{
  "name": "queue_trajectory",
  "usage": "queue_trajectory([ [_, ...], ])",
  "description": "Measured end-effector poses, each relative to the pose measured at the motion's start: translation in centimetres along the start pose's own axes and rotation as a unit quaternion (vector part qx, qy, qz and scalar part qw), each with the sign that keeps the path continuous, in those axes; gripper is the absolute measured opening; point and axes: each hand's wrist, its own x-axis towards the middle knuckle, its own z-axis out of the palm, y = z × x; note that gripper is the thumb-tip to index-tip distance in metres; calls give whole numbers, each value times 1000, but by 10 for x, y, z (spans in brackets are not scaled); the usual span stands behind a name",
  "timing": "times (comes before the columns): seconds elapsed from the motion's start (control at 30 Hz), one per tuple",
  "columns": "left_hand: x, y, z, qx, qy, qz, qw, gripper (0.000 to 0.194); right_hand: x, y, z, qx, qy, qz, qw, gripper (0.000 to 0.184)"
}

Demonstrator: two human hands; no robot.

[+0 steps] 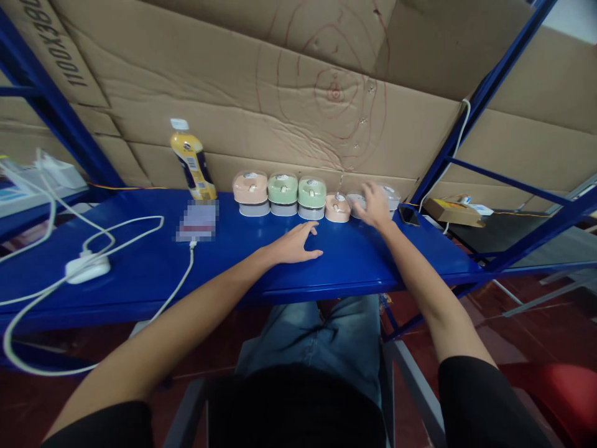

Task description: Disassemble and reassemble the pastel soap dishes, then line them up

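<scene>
Small lidded boxes with clear tops line the back of the blue table. One pink box (250,189) and two green boxes, a left one (283,190) and a right one (312,193), each sit on a grey box. Beside them a single pink box (337,209) rests on the table. My right hand (374,206) is over the grey boxes (391,198) at the row's right end, fingers spread; whether it touches one I cannot tell. Just in front of the row, my left hand (295,243) hovers with fingers and thumb apart, holding nothing.
A yellow drink bottle (193,163) stands left of the row, behind a blurred-out device (198,221) on a white cable. Farther left lies a white adapter (87,267) with looping cords. A dark phone (409,215) lies at right. Cardboard (209,93) backs the table between blue posts.
</scene>
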Motion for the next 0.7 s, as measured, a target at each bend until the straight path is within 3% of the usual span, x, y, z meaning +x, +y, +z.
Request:
queue_trajectory([
  [0.07,-1,0,0,-1,1,2,1000,83,-1,-23,15,27,-76,-70,994,75],
  [0.17,-2,2,-2,6,-8,-3,1000,82,-12,-56,26,-20,-171,-67,983,80],
  [0.23,-3,4,-3,10,-16,-7,1000,84,-25,-71,19,-65,-200,-65,975,84],
  [0.37,-2,7,-3,11,-10,-6,1000,85,-58,-83,-19,-38,-186,-70,979,73],
  [0.47,-1,6,-1,3,11,-7,1000,88,-76,-87,-42,-39,-148,35,988,74],
  [0.53,0,3,0,-9,25,-11,1000,95,-81,-90,-46,-63,-159,96,981,80],
  [0.6,0,-1,2,-34,40,-13,999,106,-83,-93,-44,-72,-183,113,974,78],
  [0.7,1,-6,2,-82,63,-7,995,121,-82,-99,-36,-5,-184,52,982,71],
])
